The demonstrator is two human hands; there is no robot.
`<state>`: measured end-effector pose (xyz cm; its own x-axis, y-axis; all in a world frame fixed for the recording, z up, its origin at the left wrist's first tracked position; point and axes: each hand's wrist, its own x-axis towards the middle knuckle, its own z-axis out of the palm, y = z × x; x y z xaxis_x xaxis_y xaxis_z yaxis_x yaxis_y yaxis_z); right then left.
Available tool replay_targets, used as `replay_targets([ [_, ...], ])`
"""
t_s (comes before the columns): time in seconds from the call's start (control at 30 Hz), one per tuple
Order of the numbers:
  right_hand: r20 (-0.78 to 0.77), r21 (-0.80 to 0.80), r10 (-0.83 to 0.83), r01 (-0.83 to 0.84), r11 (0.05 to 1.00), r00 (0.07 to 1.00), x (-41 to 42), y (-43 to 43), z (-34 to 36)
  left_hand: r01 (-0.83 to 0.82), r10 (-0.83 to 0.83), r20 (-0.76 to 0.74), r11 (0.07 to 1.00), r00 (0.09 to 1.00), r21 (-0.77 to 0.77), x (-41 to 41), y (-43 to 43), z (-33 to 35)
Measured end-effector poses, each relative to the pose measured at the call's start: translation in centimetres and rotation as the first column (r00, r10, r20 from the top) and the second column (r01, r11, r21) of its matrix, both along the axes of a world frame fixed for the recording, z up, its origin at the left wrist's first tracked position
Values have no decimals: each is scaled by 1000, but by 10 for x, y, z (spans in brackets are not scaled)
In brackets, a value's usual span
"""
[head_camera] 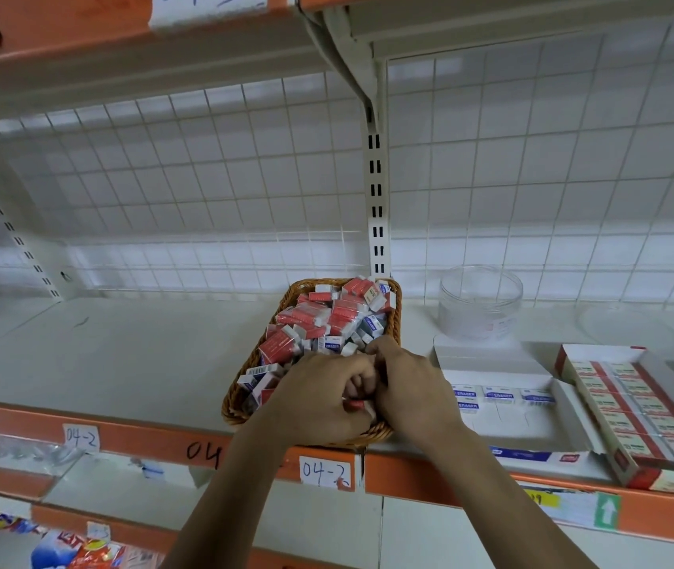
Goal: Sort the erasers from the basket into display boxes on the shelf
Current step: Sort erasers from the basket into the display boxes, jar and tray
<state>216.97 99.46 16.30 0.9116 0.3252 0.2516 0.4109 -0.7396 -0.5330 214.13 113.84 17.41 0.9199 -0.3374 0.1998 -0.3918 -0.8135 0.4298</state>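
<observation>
Both hands at front end of wicker basket (233, 406). Left hand (323, 400) curled round a red eraser (355, 404); right hand (409, 388) curled over it, grip hidden. Risk: small slick paper-sleeved blocks slip btwn fingers, or reds land in the blue-label box (503, 420) vs the red box (639, 479).

visible body: bare left hand (318, 400) and bare right hand (413, 384), each on a bare forearm, uncovered right down to the bottom edge. nail detail too blurred to read.
</observation>
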Motion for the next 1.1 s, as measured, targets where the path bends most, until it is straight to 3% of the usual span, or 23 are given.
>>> replay_targets([
  [0.3, 123, 43, 31, -36, 998, 992, 3, -3, -10, -123, 106, -80, 961, 991, -250, -5, -3, 1],
  [0.53, 348, 166, -193, 142, 976, 918, 0, -9, -19, -173, 195, 48, 940, 980, -294, -1, -5, -1],
  [0.7, 160, 457, -207, 113, 882, 965, 12, -33, -17, -305, 380, 213, 898, 900, -317, 8, -21, 3],
  [0.93, 34, 563, -295, 226, 795, 955, 42, -74, -1, -310, 448, 306, 860, 840, -406, 29, -59, 12],
  [1.1, -32, 569, -376, 326, 755, 926, 77, -105, 12, -233, 391, 260, 846, 883, -480, 48, -89, 13],
])
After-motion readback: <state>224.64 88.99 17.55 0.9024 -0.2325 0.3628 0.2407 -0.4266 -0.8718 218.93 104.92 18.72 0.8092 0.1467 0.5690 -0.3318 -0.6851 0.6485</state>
